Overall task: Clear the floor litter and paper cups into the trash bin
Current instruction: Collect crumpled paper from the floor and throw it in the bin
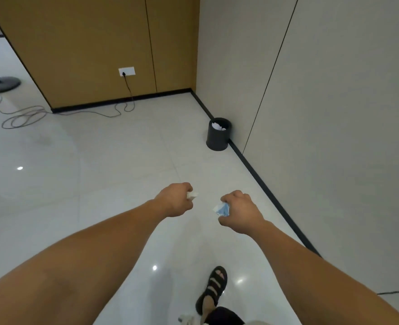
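nearest the camera, a sandalled foot (213, 287) stood on the glossy tiled floor (100, 184), toes toward the corner. the step in hand looked like the carry to the bin. doing it well would mean walking right up until both fists hung over the open rim, then loosening one hand at a time. light paper tossed from this far off would likely drift and miss.

above the foot both forearms reached forward. the left hand (174, 200) was clenched on a small white scrap (192, 195), which poked out past the curled fingers on the side facing the other hand. the right hand (242, 212) gripped a crumpled blue-and-white wad (222, 209) that bulged out on its inner side, with the thumb beneath it. the two hands were apart, and both pieces were off the floor.

farther on, the black trash bin (218, 134) stood by the right wall's skirting, well apart from the hands, with white paper (218, 126) already inside. beyond it, a socket plate (126, 71) sat low on the tan wall panel (88, 43).
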A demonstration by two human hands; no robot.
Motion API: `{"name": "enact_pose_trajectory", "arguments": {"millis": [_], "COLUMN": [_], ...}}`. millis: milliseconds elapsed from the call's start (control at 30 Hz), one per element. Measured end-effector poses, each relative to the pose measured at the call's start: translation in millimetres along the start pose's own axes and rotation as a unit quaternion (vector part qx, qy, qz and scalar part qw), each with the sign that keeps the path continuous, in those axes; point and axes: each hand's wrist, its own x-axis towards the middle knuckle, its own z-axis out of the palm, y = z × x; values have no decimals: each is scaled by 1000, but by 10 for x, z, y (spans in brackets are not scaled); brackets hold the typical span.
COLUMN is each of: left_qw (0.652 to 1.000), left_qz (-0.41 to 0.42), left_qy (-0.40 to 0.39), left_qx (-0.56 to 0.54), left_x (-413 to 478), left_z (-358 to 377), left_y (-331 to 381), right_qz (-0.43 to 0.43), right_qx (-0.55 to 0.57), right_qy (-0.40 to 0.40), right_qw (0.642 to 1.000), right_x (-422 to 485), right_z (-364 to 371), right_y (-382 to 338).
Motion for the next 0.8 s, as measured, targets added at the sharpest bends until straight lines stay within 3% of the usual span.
{"name": "enact_pose_trajectory", "arguments": {"millis": [467,800], "left_qw": [998,1000], "left_qz": [-51,8], "left_qy": [10,-17], "left_qx": [-20,-17], "left_x": [2497,4751], "left_z": [-1122,-2146], "left_y": [83,-120], "right_qz": [-42,4], "right_qx": [-17,-10], "right_qy": [-20,-16], "right_qw": [999,1000], "right_x": [2881,5066], "right_z": [-1011,-1507], "right_y": [202,2]}}
